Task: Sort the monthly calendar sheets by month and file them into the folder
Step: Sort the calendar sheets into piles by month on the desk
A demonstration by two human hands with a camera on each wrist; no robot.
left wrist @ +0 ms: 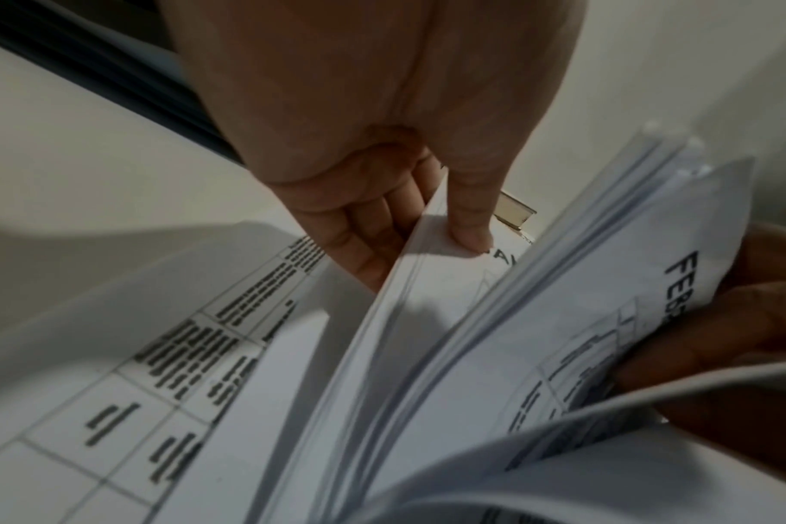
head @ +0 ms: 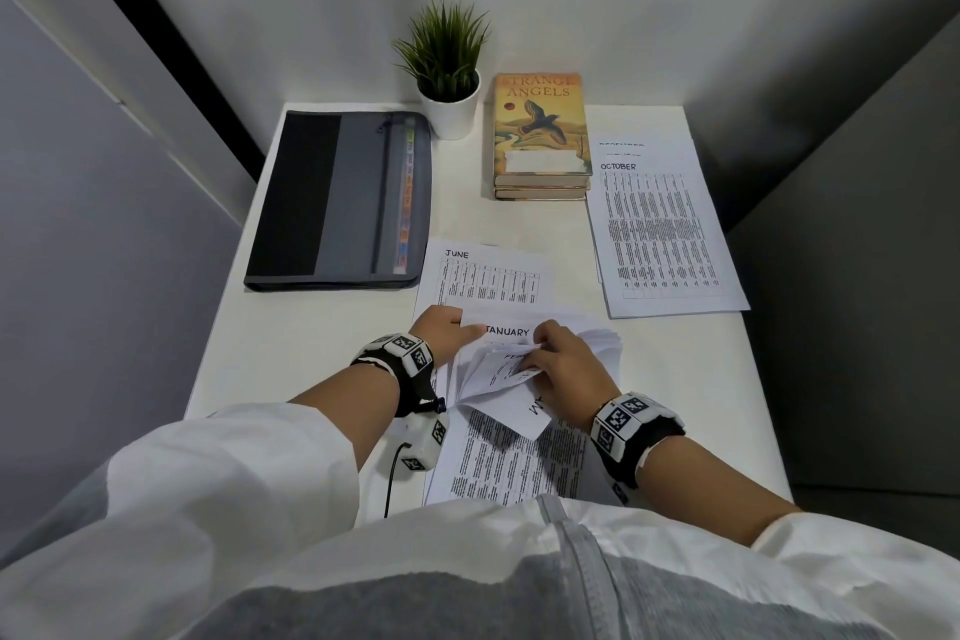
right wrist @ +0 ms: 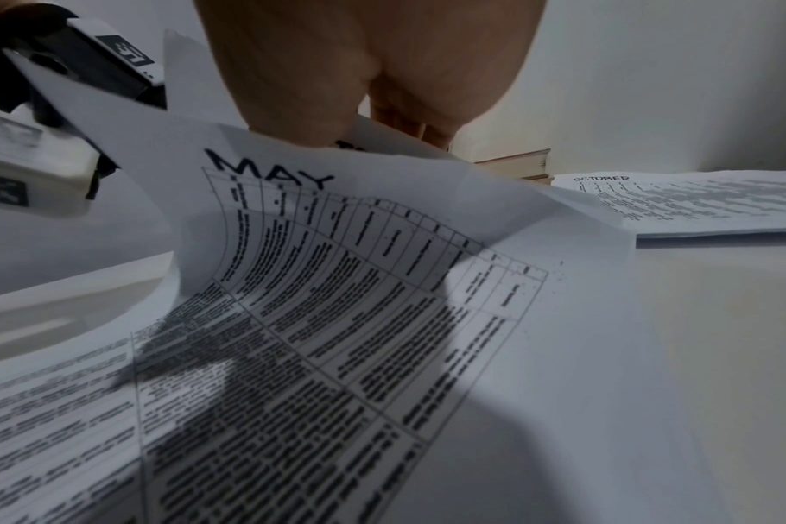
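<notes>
Both hands leaf through the calendar sheets on the desk (head: 322, 327).

The left hand (head: 441, 325) pinches the JANUARY sheet (head: 511, 327) between thumb and fingers. Just right of it, the right hand (head: 563, 361) grips a fanned bundle of curled sheets (head: 506, 379), FEBRUARY showing and MAY folded below. The closed folder (head: 337, 200) lies beyond the left hand, the OCTOBER pile (head: 660, 234) beyond the right.

Readable headings on the white desk (head: 322, 327): "JUNE" tops a calendar sheet (head: 483, 276) mid-desk; "JANUARY" shows on the sheet (head: 506, 332) just nearer the front edge, "FEB…", cut off, on a lifted page (left wrist: 678, 269). "MAY" heads a curled sheet (right wrist: 270, 170); "OCTOBER" the sheet (head: 660, 224) at the right edge. Back edge: book cover (head: 540, 120) reads "STRANGE ANGELS". Grid entries too blurred to read.
</notes>
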